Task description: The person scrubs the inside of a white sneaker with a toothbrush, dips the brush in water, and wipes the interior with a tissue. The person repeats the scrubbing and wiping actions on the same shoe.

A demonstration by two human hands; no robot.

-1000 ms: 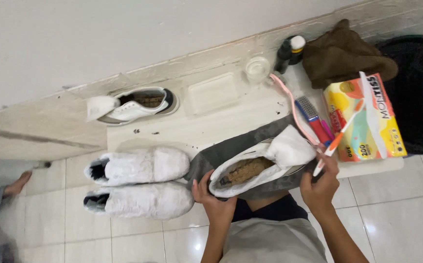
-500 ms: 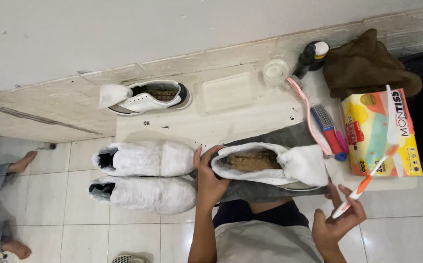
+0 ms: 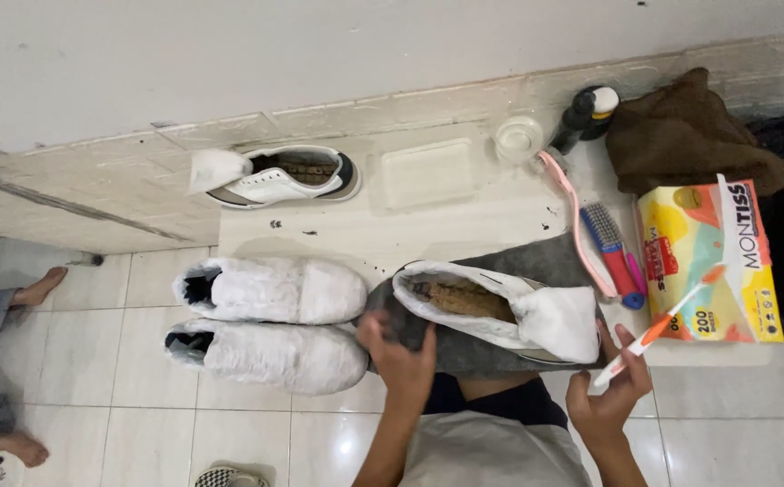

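My left hand [image 3: 401, 347] has its grip closed on the heel of a white shoe [image 3: 491, 307] lying on grey felt-like cloth [image 3: 536, 261] across my lap. Right hand [image 3: 604, 397] pinches a slim orange-white toothbrush [image 3: 667, 320]. Two tissue-wrapped shoes [image 3: 270, 320] lie left on floor tiles.

tissue box [image 3: 708, 261]; brown cloth [image 3: 690, 135]; two wrapped shoes [image 3: 270, 325]; blue brush [image 3: 613, 243]

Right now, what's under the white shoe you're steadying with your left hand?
A grey cloth lies under the white shoe, spread over the lap. The left hand grips the shoe's heel end. The shoe's sole and the cloth beneath it are covered, so their condition can't be seen.
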